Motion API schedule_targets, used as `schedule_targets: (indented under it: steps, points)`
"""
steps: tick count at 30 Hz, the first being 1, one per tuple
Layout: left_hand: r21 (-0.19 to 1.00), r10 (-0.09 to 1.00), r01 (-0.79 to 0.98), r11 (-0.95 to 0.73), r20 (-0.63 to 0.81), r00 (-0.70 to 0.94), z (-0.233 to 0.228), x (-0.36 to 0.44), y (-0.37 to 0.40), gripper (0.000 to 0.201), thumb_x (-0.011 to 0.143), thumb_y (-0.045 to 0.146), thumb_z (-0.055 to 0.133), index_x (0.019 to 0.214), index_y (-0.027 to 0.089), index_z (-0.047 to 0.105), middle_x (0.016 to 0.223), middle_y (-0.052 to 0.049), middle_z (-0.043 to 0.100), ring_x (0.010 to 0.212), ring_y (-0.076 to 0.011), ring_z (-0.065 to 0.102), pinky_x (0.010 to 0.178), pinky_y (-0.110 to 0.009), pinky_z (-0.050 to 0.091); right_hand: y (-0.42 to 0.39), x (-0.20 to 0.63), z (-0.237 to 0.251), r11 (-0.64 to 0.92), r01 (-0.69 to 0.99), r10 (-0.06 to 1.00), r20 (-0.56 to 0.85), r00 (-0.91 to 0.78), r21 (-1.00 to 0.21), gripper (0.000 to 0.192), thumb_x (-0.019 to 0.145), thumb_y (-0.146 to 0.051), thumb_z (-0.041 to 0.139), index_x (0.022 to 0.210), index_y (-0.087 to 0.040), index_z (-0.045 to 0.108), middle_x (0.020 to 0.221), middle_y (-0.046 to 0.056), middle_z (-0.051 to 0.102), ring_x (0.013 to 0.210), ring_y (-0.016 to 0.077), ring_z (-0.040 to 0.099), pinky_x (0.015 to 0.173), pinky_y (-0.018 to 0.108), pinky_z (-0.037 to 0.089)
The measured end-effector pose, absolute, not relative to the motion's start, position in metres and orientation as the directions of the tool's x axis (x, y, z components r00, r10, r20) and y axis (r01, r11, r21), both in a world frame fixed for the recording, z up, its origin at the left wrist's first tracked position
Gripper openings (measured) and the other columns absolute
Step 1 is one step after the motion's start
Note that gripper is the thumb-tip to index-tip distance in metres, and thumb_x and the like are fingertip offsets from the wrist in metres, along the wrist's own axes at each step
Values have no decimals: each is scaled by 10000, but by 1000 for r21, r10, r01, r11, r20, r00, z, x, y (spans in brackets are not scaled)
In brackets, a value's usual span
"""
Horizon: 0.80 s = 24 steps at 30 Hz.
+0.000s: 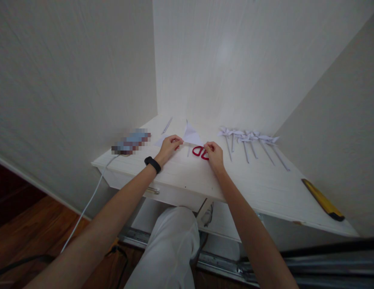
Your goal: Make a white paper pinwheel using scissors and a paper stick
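A folded triangle of white paper is stretched between my two hands, its point away from me. My left hand, with a black band on the wrist, pinches its left corner. The right corner is pinched by my right hand. Red-handled scissors lie on the white desk just under the paper; my right hand hides part of one handle loop. Another piece of white paper lies behind my left hand, partly covered by it.
Several white paper pinwheels on sticks lie to the right. A yellow and black utility knife rests at the far right. A thin stick lies at the back. A blurred-out device with a white cable is at left.
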State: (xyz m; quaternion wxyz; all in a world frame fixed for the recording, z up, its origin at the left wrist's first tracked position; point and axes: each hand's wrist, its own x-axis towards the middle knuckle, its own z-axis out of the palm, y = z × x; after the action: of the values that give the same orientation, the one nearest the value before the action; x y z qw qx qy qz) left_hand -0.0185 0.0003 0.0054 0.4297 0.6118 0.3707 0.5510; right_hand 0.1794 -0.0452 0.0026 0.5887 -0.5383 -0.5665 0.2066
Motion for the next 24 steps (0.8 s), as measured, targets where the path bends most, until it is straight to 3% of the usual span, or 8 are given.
schedule_targets:
  steps: [13,24]
  points:
    - [940,932,-15,-341,340,122,8,-18,-2,111,645,251,640,667,149,601,546,22,515,500,-79,440,477,-219,316,-47,179,5,330,383,853,446,271,-863,136,745,-316,530,703,-189,554,667,6,583,626,148,517,589,261,406]
    - [950,928,5,-313,304,217,6,-16,-3,110,649,254,642,670,152,606,574,9,539,521,-84,456,480,-215,324,-40,182,-4,361,401,832,485,269,-842,171,740,-356,531,706,-194,575,669,-11,565,620,135,485,627,268,401]
